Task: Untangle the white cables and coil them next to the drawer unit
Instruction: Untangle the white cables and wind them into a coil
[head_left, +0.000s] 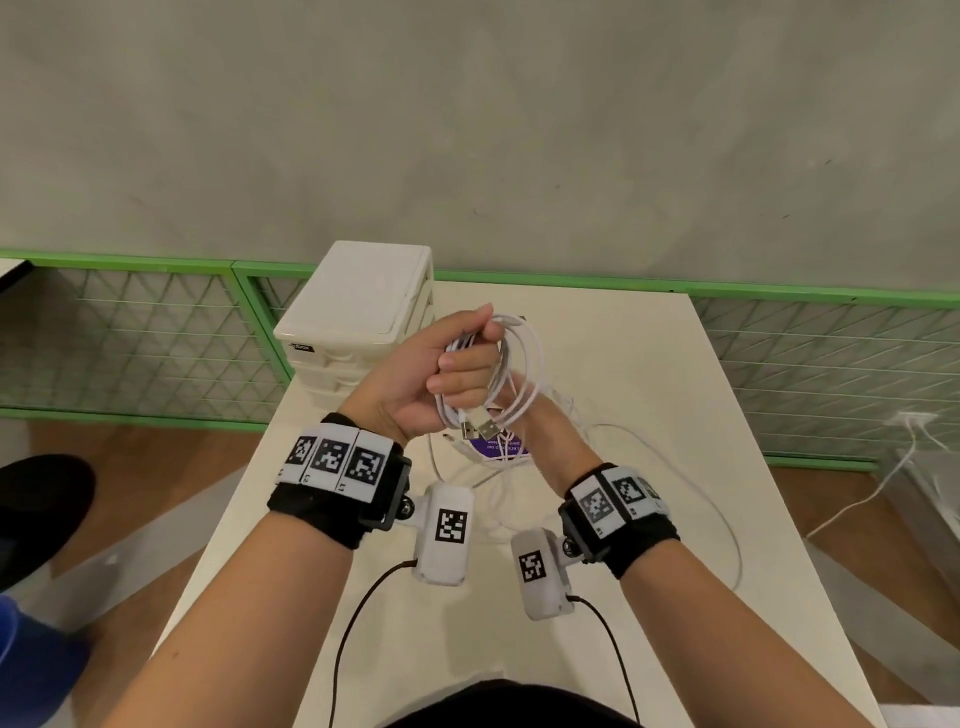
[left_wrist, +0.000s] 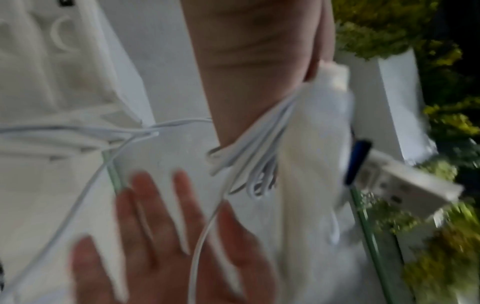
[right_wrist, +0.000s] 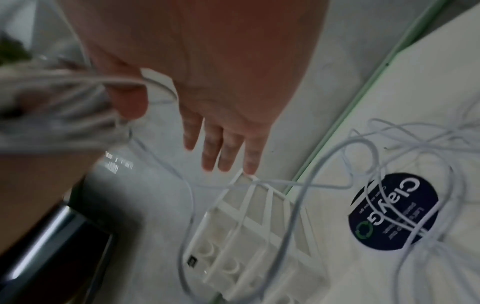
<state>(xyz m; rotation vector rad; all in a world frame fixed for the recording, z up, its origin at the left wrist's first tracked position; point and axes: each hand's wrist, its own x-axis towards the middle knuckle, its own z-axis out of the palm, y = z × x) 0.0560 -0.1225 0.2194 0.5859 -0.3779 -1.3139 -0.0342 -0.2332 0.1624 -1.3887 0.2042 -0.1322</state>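
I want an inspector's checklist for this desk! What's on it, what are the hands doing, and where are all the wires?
Surface: white table, no damage seen.
Job's things: white cable coil held above the table, USB plugs dangling from it; white drawer unit at the table's far left corner.
Clutter: round dark sticker on the table.
Hands: left hand grips the coil; right hand is open beside it, fingers straight.
Cables: loose white cables lie tangled on the table.
Surroundings: grey wall, green mesh panels, wooden floor.
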